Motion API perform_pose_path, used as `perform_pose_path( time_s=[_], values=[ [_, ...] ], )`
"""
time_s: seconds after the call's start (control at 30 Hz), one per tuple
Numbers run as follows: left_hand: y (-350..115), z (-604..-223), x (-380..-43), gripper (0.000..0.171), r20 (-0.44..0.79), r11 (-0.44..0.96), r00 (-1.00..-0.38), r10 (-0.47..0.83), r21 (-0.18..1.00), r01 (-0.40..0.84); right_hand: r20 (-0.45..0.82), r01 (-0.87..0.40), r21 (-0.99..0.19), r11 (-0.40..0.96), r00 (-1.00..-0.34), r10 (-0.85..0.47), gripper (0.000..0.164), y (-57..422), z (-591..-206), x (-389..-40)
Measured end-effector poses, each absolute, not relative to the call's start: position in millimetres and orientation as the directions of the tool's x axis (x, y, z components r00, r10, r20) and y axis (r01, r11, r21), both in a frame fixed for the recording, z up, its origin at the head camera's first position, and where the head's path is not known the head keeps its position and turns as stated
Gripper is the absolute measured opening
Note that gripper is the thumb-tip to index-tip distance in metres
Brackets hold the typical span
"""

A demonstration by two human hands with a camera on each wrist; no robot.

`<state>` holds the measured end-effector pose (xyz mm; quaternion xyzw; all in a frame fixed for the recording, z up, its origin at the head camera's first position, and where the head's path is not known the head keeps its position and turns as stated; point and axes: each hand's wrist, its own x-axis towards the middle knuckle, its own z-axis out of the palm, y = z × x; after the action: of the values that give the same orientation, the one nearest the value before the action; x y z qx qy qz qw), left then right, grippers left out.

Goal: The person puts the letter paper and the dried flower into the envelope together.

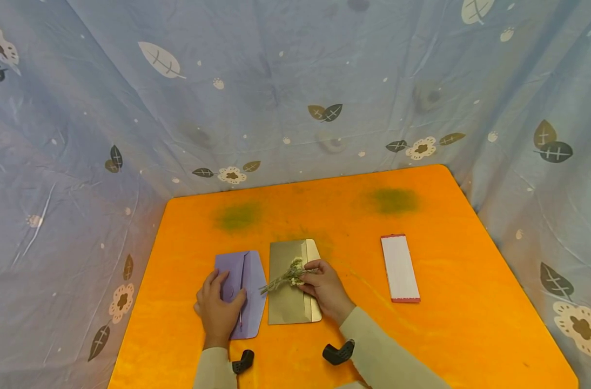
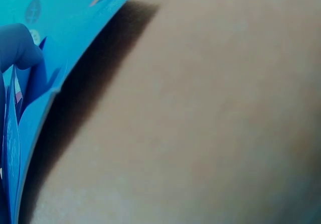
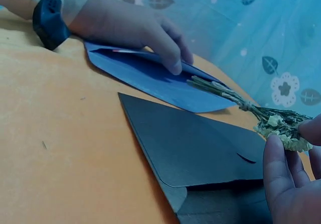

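Two black wrist devices (image 1: 338, 353), worn near pale sleeves (image 1: 388, 351), lie closest, at the near side of the orange tabletop (image 1: 470, 346). The two hands are apart from each other. Toward the tabletop's left edge, the left hand (image 1: 219, 310) grips the purple envelope (image 1: 254, 302), with its fingers spread over the front and its thumb at the mouth, which gapes. The envelope's flap is unfolded to the right. Some thin item (image 1: 241, 320), whitish with a reddish end, seems to show at this mouth, but it is too small to tell what it is.

Just beside, to the right, lies the gold envelope (image 1: 286, 308), its flap also unfolded to the right. Above it, the right hand (image 1: 327, 289) pinches a small bunch of flowers (image 1: 295, 272) by the pale heads, between thumb and fingers. The stems point left, and their ends reach over the purple flap. Well apart, toward the right edge of the tabletop, lies a long white piece (image 1: 400, 268) with red ends. Two greenish stains (image 1: 395, 200) mark the cloth near the far edge, and behind it hangs a blue-grey curtain (image 1: 276, 65) with printed leaves and flowers.
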<state>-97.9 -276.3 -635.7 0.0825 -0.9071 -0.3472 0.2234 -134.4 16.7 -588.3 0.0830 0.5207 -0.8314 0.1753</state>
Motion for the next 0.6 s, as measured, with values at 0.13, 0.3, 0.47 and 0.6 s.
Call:
perform_pose_path(
  time_s=[0.13, 0.3, 0.47, 0.6],
  values=[
    [-276, -635, -98, 0.061, 0.347, 0.740, -0.887, -0.306, 0.673, 0.008, -0.317, 0.377, -0.845, -0.379, -0.924, -0.211, 0.024, 11, -589, -133],
    [-277, -636, -99, 0.061, 0.346, 0.738, -0.886, -0.309, 0.675, 0.007, -0.306, 0.367, -0.862, -0.350, -0.927, -0.218, 0.021, 5, -589, -132],
    [-277, -636, -98, 0.060, 0.345, 0.735, -0.885, -0.312, 0.678, 0.005, -0.308, 0.366, -0.868, -0.336, -0.927, -0.213, 0.018, -1, -590, -131],
    [-277, -637, -98, 0.060, 0.346, 0.732, -0.885, -0.313, 0.681, 0.007, -0.310, 0.369, -0.869, -0.330, -0.925, -0.218, 0.018, -4, -590, -130]
  ],
)
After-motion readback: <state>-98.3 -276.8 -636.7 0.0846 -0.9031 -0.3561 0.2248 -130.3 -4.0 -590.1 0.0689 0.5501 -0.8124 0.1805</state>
